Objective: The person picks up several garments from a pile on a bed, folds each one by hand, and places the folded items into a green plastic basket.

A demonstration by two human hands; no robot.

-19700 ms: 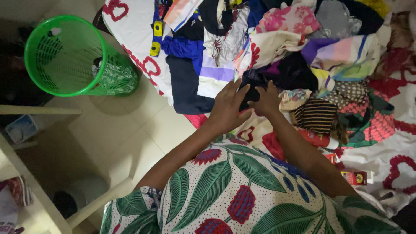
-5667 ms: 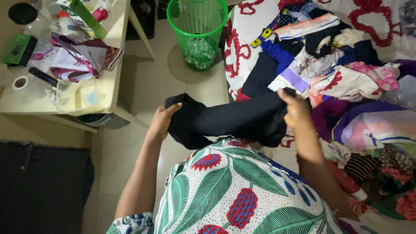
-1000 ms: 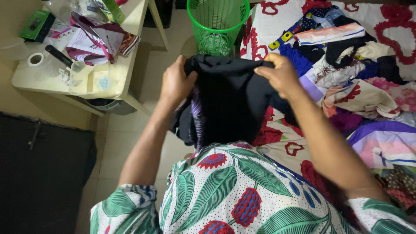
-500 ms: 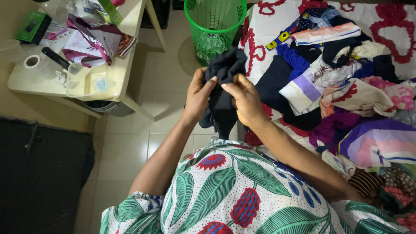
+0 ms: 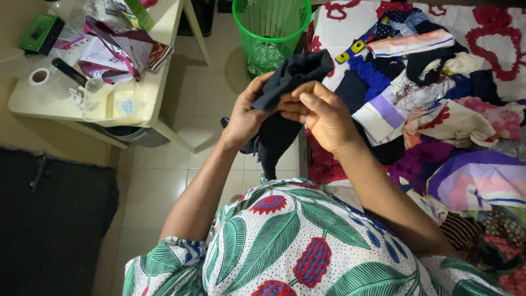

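Closest to the camera is the person's own top, white with green leaves and red flowers, and from it both forearms reach forward over the pale tiled floor (image 5: 164, 164). The left hand (image 5: 245, 116) and the right hand (image 5: 320, 112) meet in front of the chest, just off the bed's near left edge. Both grip the dark garment (image 5: 285, 87): the left fingers are curled around its bunched cloth, and the right fingers pinch a fold from the other side, touching the left fingertips. One end of the garment sticks up past the knuckles, the rest hangs down between the wrists.

To the right, the bed (image 5: 339, 33) with its white and red sheet carries a heap of mixed clothes (image 5: 438, 98) reaching its right edge. Beyond the hands, a green mesh basket (image 5: 268, 27) stands on the floor just beside the bed's far left corner. At the far left, a cream table (image 5: 82, 115) bears a roll of tape (image 5: 39, 75), papers and small boxes
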